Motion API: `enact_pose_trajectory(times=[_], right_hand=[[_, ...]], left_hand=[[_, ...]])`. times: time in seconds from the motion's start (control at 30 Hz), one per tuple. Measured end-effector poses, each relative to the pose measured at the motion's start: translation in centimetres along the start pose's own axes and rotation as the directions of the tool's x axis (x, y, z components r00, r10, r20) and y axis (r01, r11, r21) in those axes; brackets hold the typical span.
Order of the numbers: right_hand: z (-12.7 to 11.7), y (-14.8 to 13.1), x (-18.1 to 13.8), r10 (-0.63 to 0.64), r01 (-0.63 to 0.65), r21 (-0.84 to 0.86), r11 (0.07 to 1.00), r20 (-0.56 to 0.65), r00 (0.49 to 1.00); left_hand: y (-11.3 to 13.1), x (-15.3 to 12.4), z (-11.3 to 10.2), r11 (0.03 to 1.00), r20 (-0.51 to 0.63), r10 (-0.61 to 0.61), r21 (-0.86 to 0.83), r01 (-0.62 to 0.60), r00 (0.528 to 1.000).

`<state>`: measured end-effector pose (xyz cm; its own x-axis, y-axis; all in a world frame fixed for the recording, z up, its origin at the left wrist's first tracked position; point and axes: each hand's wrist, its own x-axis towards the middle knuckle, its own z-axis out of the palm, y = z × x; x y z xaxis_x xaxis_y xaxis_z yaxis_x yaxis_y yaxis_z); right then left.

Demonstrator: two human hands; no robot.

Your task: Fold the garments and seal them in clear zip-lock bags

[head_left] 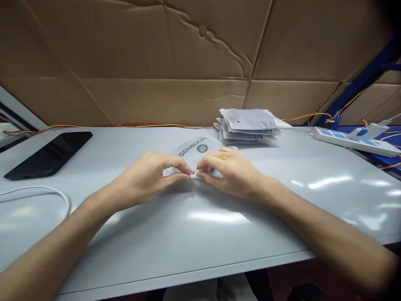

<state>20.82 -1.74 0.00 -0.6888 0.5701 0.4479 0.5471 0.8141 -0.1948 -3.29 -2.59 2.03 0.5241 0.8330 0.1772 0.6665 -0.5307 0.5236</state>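
Observation:
A pale, translucent plastic bag [194, 153] printed with dark letters and a round logo lies on the table in front of me. My left hand [155, 173] pinches its near edge between thumb and fingertips. Close beside it, my right hand [230, 172] pinches the same edge, the two sets of fingertips almost meeting. A bit of red or orange shows under my right fingers; I cannot make out what it is. Part of the bag is hidden behind my right hand.
Several flat packets [249, 121] are stacked behind the bag. A black phone [50, 154] and a white cable [59, 192] lie on the left. A power strip [357, 141] is at the right, and thin wires run along the cardboard [156, 100] at the back.

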Motion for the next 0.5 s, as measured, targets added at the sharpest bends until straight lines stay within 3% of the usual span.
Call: enact_pose_trajectory(times=[0.27, 0.5], right_hand=[[0.44, -0.49, -0.04, -0.059, 0.06, 0.009, 0.998, -0.084, 0.995], [0.59, -0.51, 0.23, -0.152, 0.143, -0.068, 0.987, -0.154, 0.976]], left_hand=[[0.64, -0.01, 0.05, 1.0, -0.012, 0.028, 0.009, -0.028, 1.0], [0.52, -0.29, 0.04, 0.986, -0.062, 0.165, 0.031, -0.164, 0.984]])
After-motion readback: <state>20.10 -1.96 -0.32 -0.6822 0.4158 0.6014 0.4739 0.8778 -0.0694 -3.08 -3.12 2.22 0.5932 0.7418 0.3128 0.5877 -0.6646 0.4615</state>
